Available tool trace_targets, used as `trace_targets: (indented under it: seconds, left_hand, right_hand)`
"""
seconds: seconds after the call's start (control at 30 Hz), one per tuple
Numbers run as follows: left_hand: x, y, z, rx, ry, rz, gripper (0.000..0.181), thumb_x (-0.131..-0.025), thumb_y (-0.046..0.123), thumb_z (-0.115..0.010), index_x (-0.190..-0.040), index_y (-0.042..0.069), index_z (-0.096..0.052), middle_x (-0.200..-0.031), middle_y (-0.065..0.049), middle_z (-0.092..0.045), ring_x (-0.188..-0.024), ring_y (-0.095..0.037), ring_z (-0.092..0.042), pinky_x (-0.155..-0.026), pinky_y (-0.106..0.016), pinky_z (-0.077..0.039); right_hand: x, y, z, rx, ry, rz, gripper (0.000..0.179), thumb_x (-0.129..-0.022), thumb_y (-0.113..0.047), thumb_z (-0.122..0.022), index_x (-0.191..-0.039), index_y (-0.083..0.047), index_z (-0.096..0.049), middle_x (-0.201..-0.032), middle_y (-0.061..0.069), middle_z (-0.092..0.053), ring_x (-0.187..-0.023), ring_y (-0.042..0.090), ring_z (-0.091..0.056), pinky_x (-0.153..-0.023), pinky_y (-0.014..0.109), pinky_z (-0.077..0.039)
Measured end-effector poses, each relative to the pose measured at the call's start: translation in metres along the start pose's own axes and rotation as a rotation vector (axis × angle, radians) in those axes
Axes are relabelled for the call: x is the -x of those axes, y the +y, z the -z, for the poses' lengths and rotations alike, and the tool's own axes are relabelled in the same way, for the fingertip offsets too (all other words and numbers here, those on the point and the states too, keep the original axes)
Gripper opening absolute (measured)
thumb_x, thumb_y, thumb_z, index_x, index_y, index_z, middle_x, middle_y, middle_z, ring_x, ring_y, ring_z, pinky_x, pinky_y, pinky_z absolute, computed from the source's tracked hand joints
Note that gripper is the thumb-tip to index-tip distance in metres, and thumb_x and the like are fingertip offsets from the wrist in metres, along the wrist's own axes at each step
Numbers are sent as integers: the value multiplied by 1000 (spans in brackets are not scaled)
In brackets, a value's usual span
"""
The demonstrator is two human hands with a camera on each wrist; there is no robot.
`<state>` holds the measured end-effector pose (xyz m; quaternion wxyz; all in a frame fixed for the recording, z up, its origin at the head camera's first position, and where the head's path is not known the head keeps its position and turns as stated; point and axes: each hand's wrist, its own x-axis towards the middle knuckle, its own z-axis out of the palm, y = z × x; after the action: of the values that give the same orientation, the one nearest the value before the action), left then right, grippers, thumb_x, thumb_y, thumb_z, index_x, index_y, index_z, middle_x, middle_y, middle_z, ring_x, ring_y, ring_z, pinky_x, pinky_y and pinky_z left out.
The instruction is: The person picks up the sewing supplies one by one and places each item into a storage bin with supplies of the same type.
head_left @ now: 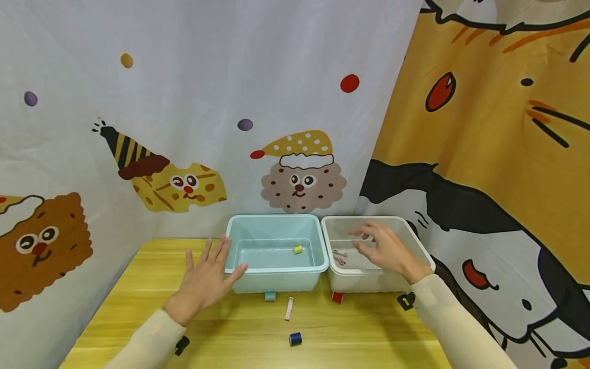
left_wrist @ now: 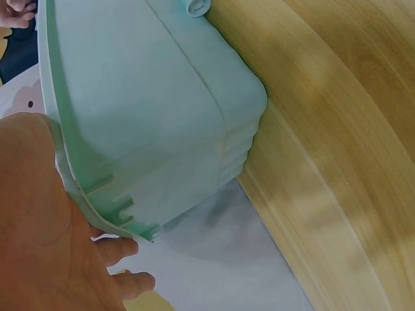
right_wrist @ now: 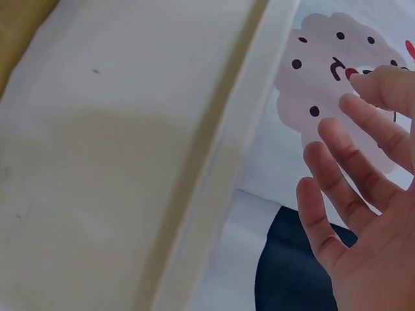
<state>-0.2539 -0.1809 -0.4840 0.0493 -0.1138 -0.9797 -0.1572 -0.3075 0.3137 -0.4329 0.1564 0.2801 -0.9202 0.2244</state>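
Observation:
My left hand [head_left: 205, 279] has its fingers spread and holds nothing; it is at the left front corner of a light-blue bin [head_left: 276, 281]. In the left wrist view, that hand [left_wrist: 45, 220] overlaps the bin's rim; whether it touches cannot be told. A yellow thread spool [head_left: 297, 249] lies in this bin. Over the white bin [head_left: 364, 282] hovers my right hand [head_left: 384, 248], empty, fingers loosely bent and apart in the right wrist view. Inside the white bin are small pale pinkish pieces [head_left: 340, 253], perhaps clips, partly hard to make out.
On the wooden table [head_left: 230, 343], before the bins, lie a light-blue spool [head_left: 270, 296], a red spool [head_left: 337, 297], a dark-blue spool [head_left: 295, 339] and a narrow pink-and-white clip-like piece [head_left: 289, 309]. Behind the bins hangs a printed curtain [head_left: 184, 102].

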Motion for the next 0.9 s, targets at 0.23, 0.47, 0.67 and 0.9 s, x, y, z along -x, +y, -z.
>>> trace_targets:
  seconds: [0.23, 0.47, 0.67, 0.9]
  left_hand:
    - [0, 1, 0, 15, -1, 3, 103, -116, 80, -44, -187, 10, -23, -196, -15, -22, -181, -54, -15, -133, -96, 0]
    - [1, 0, -3, 13, 0, 1, 103, -115, 82, -43, -187, 10, -24, -196, -15, -23, -181, -54, -15, -132, -96, 0]
    - [2, 1, -3, 14, 2, -1, 102, -116, 80, -45, -187, 10, -24, -196, -15, -21, -181, -54, -15, -132, -96, 0]
    - [2, 1, 1, 11, 11, -6, 103, -116, 80, -44, -187, 8, -25, -195, -15, -22, -181, -55, -16, -131, -97, -2]
  right_hand:
    - [18, -4, -7, 25, 95, 90, 29, -101, -9, -89, -128, -20, -89, -117, -2, -82, -98, 26, -79, -80, 39, -67]
    - [38, -14, -15, 49, 131, 96, 34, -100, -11, -90, -132, -23, -87, -118, -3, -82, -96, 18, -76, -80, 39, -66]
    - [52, -27, -18, 37, 142, 81, 33, -101, -12, -90, -131, -25, -87, -123, -6, -81, -98, 16, -75, -83, 37, -67]
    - [65, -35, -27, 7, 176, 113, 35, -98, -6, -93, -130, -18, -88, -126, -3, -79, -94, 18, -77, -82, 36, -69]
